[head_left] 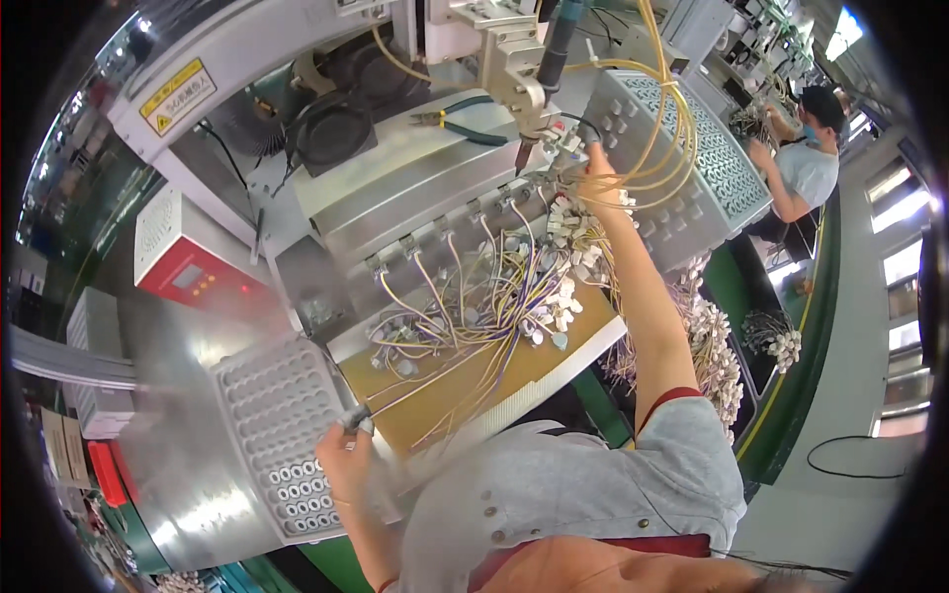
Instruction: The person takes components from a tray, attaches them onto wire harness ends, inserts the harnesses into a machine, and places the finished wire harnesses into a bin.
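In the room we note windows (895, 267) at far right and a co-worker (809, 163) at another station. The metal table (188, 395) carries a long metal fixture (395, 212), a tan board (554, 358) before it, a white tray (277, 395) partly filled with ring-shaped parts, and a red-and-white box (198, 259). We find the wire bundle (504, 296) on the board, between the hands: right of the left hand (346, 460), below the right hand (596, 178). The right hand is among wires at the fixture's right end; we cannot tell whether it grips any. The left hand pinches a grey connector (357, 419) beside the tray.
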Action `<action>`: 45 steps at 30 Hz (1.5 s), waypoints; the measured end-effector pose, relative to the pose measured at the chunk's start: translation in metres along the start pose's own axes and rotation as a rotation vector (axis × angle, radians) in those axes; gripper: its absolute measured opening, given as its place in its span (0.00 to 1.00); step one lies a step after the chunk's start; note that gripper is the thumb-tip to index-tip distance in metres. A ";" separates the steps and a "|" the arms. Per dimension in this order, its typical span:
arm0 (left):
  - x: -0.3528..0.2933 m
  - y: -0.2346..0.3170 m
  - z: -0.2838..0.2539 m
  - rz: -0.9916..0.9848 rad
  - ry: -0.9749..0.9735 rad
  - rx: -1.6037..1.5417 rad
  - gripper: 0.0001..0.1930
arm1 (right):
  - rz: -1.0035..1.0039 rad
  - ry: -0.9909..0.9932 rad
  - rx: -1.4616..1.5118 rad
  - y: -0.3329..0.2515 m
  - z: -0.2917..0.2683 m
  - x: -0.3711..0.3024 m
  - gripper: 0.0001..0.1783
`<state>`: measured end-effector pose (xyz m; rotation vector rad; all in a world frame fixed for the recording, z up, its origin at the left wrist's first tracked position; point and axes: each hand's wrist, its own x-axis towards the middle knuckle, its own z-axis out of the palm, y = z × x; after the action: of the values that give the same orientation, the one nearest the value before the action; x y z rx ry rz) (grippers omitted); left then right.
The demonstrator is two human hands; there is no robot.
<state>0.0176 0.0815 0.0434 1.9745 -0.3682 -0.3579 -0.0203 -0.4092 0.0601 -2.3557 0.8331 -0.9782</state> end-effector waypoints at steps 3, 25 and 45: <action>0.002 -0.002 0.007 0.120 0.147 -0.050 0.11 | -0.406 -0.014 -0.373 0.034 0.019 0.013 0.27; -0.002 0.017 0.016 -0.100 0.210 -0.788 0.17 | -0.908 -0.595 0.633 -0.195 0.034 -0.188 0.08; -0.004 -0.031 -0.015 -0.157 0.394 -0.707 0.17 | -0.157 -0.911 0.826 -0.207 0.056 -0.186 0.03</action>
<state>0.0234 0.1074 0.0216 1.3314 0.1587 -0.1550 -0.0101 -0.1254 0.0613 -1.7986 -0.1172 -0.1329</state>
